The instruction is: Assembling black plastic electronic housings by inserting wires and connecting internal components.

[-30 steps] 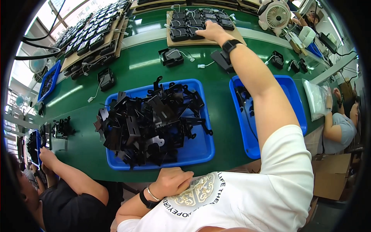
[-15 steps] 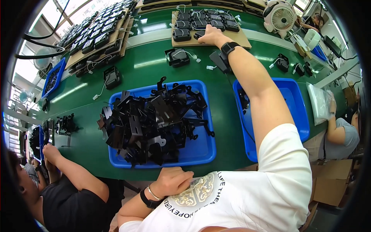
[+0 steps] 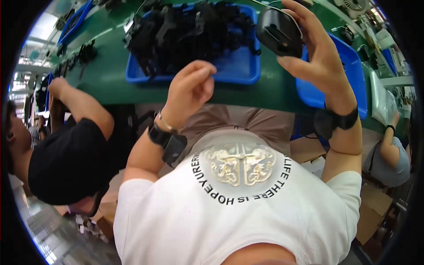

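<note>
My right hand [image 3: 320, 57] is raised at the upper right, its thumb and fingers round a rounded black plastic housing [image 3: 279, 33]. A pale cable runs from the top of this housing. Level with the near edge of the blue tray, my left hand [image 3: 192, 88] is held up with its fingers curled inward and pressed together. What lies inside those fingers, if anything, is hidden. Beyond it, a heap of black metal brackets [image 3: 185, 35] fills much of the blue tray [image 3: 240, 73]. Under my right hand stands another blue tray [image 3: 349, 57].
At the left a person in a black shirt [image 3: 70, 154] sits close, arm on the green table [image 3: 104, 84]. Another person in a grey shirt [image 3: 388, 161] is at the far right, beside a clear plastic bag [image 3: 380, 99]. A cardboard box [image 3: 375, 203] stands below.
My right hand has come back from the board of housings with one black housing in it. My left hand has risen from my shirt toward the tray. The view has tilted down.
</note>
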